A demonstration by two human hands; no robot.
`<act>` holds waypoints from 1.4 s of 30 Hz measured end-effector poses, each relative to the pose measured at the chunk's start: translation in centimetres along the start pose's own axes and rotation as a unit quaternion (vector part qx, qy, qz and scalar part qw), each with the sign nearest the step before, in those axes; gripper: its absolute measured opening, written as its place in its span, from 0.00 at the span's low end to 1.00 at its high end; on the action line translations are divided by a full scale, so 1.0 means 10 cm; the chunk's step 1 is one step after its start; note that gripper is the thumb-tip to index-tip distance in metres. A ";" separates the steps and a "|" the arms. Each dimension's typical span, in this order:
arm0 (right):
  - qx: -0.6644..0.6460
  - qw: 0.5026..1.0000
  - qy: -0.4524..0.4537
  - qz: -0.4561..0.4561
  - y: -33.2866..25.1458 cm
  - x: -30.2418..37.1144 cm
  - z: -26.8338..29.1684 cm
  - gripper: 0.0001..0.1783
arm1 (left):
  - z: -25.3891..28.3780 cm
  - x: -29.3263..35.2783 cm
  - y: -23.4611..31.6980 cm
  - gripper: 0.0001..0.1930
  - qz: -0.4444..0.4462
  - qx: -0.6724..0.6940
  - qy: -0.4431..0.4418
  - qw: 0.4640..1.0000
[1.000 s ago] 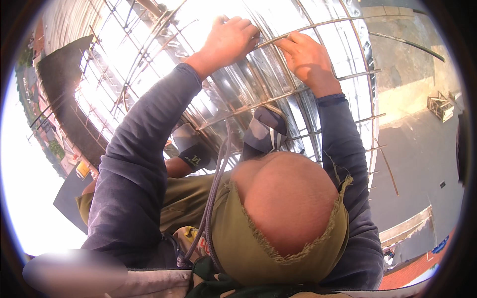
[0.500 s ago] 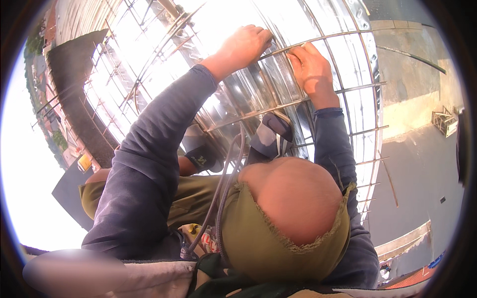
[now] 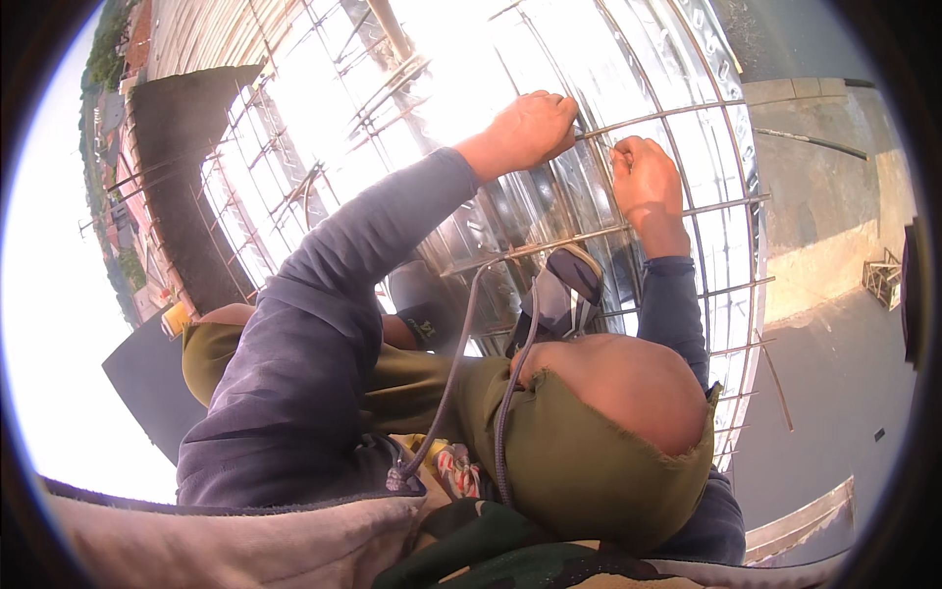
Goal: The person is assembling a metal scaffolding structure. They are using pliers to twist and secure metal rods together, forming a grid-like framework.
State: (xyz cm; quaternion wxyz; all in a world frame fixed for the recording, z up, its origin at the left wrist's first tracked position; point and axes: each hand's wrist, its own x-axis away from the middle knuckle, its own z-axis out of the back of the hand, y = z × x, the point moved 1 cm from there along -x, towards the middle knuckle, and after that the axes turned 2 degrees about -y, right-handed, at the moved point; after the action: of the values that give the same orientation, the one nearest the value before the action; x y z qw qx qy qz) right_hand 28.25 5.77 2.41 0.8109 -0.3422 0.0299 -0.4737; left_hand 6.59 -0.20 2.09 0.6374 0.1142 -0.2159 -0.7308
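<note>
1. L side: drawcord (image 3: 452,378) loops loose nr the mesh. Could snag a bar end if the person leans fwd; cause = slack cord hanging free.
2. L hand (image 3: 540,130): fingers curled in at the W end of the visible cross bar stretch. Can't tell how tight the L grip is or what's in it. Risk: slip or pinched fingertip, b/c the bars cross right there.
3. Shoe (image 3: 561,294): toe beside a lower bar of the steel mesh (image 3: 726,204). Could trip or catch if the foot shifts, prob cause = bars raised over the ribbed deck (image 3: 711,162).
4. Cross bar (image 3: 677,113): over the deck, runs from L hand past R hand twd the deck's R edge. If it's not tied, could roll or shift under load.
5. R hand (image 3: 648,191): thumb + fingers bunched, just below the bar. Can't tell if R grip is fully closed or has anything small. Risk: poked or cut, no glove.
6. R edge: bar ends poke past the deck; floor (image 3: 834,373) beyond looks lower. Dropped bits could go over.
</note>
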 end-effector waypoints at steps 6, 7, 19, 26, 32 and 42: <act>-0.317 0.934 -0.041 -0.162 -0.01 0.14 -0.15 0.11 | 0.17 -0.13 0.30 0.10 0.130 0.142 -0.043 0.980; -0.393 0.904 -0.030 -0.168 0.00 0.14 -0.22 0.11 | 0.18 -0.13 0.33 0.10 0.136 0.164 -0.033 0.976; -0.566 0.804 0.015 -0.181 -0.46 0.55 -0.73 0.19 | 0.24 -0.05 0.14 0.21 0.042 0.205 -0.074 0.975; -0.222 0.973 -0.044 -0.041 -0.49 0.10 -0.26 0.11 | 0.13 0.06 0.19 0.17 0.185 0.267 -0.080 0.942; -0.100 0.995 -0.023 0.010 -0.49 -0.23 0.05 0.09 | -0.05 0.09 0.17 0.19 0.178 0.314 -0.007 0.932; 0.065 0.996 0.020 0.053 -0.18 -0.44 0.12 0.10 | -0.35 0.07 0.37 0.27 0.210 0.246 0.159 0.933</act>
State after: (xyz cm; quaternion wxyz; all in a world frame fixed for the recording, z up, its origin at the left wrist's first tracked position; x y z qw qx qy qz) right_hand 24.92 9.30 3.22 0.8546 -0.2773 0.0330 -0.4378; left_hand 11.27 -1.84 0.80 0.7542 0.3337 -0.3037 -0.4771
